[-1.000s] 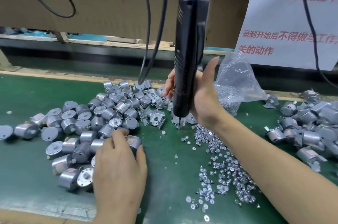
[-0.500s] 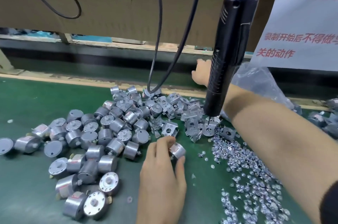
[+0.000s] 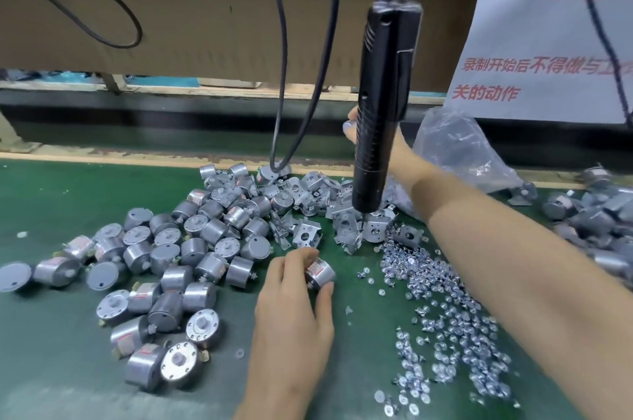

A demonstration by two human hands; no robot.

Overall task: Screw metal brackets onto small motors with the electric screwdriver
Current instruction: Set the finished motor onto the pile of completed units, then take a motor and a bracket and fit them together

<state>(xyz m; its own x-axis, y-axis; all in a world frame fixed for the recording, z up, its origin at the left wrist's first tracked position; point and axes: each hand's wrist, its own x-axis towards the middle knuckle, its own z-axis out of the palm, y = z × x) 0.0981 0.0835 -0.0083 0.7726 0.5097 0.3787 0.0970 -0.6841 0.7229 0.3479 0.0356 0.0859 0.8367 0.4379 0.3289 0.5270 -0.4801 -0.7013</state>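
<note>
Far left on the green tabletop (image 3: 51,368) lies my heap of loose motors (image 3: 191,258). I count about forty, though some hide under others. Just right of that heap my left hand (image 3: 291,313) holds one motor (image 3: 320,274), my fingers (image 3: 298,258) and thumb clamped round its can. To do this step well, I think I should turn it shaft-face up, stand it flat on a bare patch and keep it pinned so it cannot spin under the bit. Further back sit the brackets (image 3: 308,234), roughly fifteen to twenty in a tangle. I need one, seated square so its holes meet the motor's. The single screwdriver (image 3: 380,111) hangs from above, nearly upright, its tip down among the brackets. My right hand (image 3: 399,149) is behind its barrel and mostly hidden, so I cannot tell whether those fingers are round it or apart. Right of that the screws (image 3: 445,317) spread in a long drift, well over a hundred and too many to count truly. One crumpled clear bag (image 3: 459,152) lies behind my forearm. At the far right a second heap of motors (image 3: 589,217) is cut off by the edge, a dozen at least, too blurred to count.
</note>
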